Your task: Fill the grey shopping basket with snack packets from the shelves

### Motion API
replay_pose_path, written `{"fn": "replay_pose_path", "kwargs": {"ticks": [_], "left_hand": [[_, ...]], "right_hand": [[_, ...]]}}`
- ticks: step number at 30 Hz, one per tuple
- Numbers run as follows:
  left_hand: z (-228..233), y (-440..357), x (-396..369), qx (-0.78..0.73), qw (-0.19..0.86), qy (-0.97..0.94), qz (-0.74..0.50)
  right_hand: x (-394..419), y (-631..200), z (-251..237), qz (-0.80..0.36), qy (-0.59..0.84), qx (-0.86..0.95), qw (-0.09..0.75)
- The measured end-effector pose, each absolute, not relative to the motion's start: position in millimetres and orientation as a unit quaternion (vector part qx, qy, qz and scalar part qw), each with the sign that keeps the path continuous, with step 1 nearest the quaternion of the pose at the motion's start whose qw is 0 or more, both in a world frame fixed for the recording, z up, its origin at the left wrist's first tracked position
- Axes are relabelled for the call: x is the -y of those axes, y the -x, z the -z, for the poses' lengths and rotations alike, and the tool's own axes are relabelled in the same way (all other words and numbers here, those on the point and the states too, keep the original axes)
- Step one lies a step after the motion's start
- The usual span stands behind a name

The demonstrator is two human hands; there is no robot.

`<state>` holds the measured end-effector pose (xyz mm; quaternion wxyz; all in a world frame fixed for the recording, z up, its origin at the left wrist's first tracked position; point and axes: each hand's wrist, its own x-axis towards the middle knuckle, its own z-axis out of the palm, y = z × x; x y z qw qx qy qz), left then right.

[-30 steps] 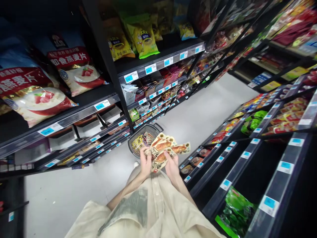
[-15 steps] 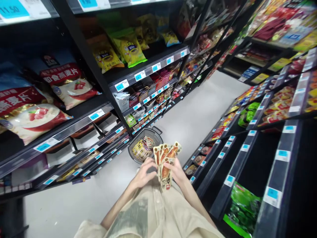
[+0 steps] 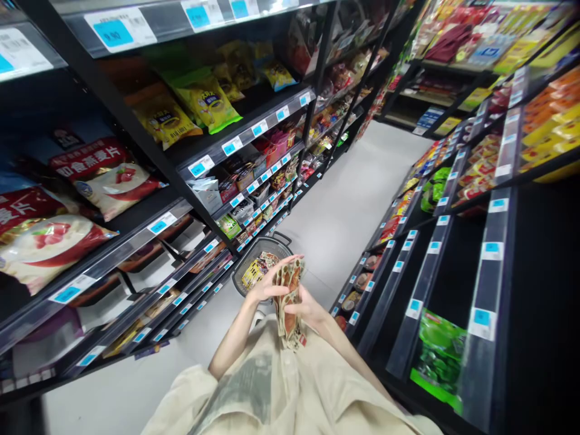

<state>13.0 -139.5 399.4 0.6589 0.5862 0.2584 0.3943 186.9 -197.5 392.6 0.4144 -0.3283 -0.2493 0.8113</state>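
Dark store shelving (image 3: pixel 122 244) fills the view from eight to twelve o'clock, and lower racks (image 3: pixel 487 287) run from two to five o'clock. Between them a pale floor (image 3: pixel 335 205) stretches toward one o'clock. The person's beige shirt (image 3: pixel 290 393) spreads across six o'clock. Bags with red bands (image 3: pixel 111 181) lie on a shelf at nine o'clock, and a grey basket (image 3: pixel 256 249) holding yellow packs (image 3: pixel 251 275) sits on the floor just off centre toward seven. A green bag (image 3: pixel 439 356) rests at four. Just below centre, the left hand (image 3: pixel 267 289) clasps the upper part of several flat packets (image 3: pixel 290 287), fingers along their top, while the right hand (image 3: pixel 308 306) pinches their lower right side. The packets stand nearly upright, bunched together, before the shirt.
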Motion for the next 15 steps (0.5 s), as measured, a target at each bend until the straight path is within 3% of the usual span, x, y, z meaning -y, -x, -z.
{"fn": "replay_pose_path", "kwargs": {"ticks": [8,15], "left_hand": [[-388.9,-29.1,149.7,-0.299,0.62,-0.532,-0.493],[-382.2,-4.9,166.8,-0.329,0.581,-0.586,-0.46]], "right_hand": [[208.7,-183.5,-386.2,-0.784,0.375,0.207,0.451],[216.3,-186.7,-365.7,-0.847,0.344,0.154,0.374]]}}
